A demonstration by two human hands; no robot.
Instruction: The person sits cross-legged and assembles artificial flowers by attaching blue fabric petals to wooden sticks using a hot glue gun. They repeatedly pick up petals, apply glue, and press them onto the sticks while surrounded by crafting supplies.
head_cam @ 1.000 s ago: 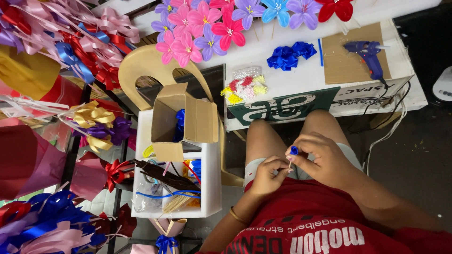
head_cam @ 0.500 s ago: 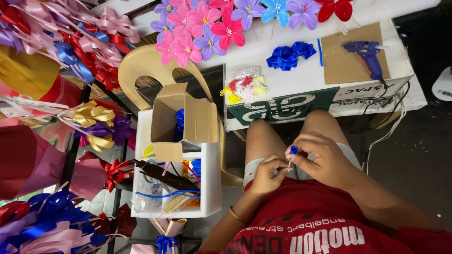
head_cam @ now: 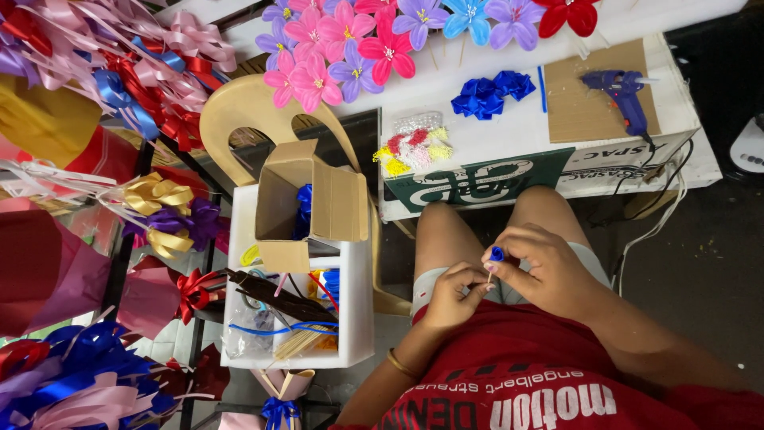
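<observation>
Your right hand (head_cam: 549,267) pinches the small blue ribbon piece (head_cam: 496,254) at the fingertips, over your lap below the table's (head_cam: 509,131) front edge. Left hand (head_cam: 454,291) closed on the thin stick under it; stick runs roughly upright, both hands touching.

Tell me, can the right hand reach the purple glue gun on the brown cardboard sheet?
Probably yes: the purple glue gun lies uncovered on the table ahead, but the right hand holds a small blue piece.
</observation>
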